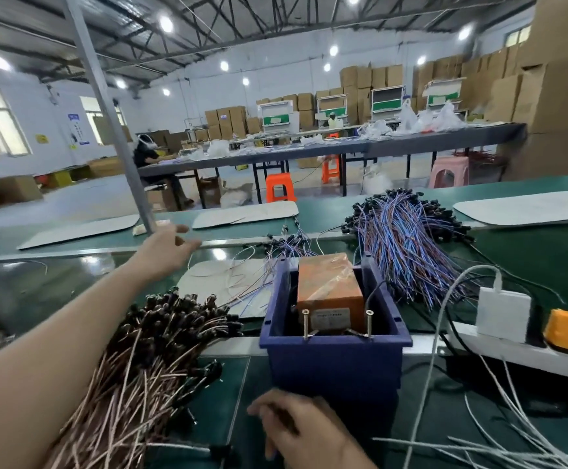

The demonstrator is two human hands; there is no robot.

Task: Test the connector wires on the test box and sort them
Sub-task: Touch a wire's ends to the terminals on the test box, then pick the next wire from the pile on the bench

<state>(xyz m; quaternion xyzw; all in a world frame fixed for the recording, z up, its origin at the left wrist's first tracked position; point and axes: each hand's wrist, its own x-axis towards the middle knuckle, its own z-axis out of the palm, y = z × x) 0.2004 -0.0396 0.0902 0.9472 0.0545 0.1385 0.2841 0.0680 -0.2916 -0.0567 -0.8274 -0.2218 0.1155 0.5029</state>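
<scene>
An orange test box (330, 286) sits in a blue bin (333, 363), with two upright screws (305, 323) at its near end. A big heap of brown connector wires (147, 360) lies left of the bin, and a heap of blue and purple wires (407, 252) lies behind it on the right. A few loose wires (269, 258) are scattered behind the bin. My left hand (170, 245) is stretched far forward over the green belt, fingers relaxed and holding nothing. My right hand (296, 431) is low in front of the bin, fingers curled and blurred; whether it holds anything is unclear.
A white power strip (479, 340) with a white adapter (502, 309) and an orange plug (561, 330) lies right of the bin. White wires (512, 434) trail at the bottom right. A metal post (113, 130) rises near my left hand. White boards (242, 214) lie on the belt.
</scene>
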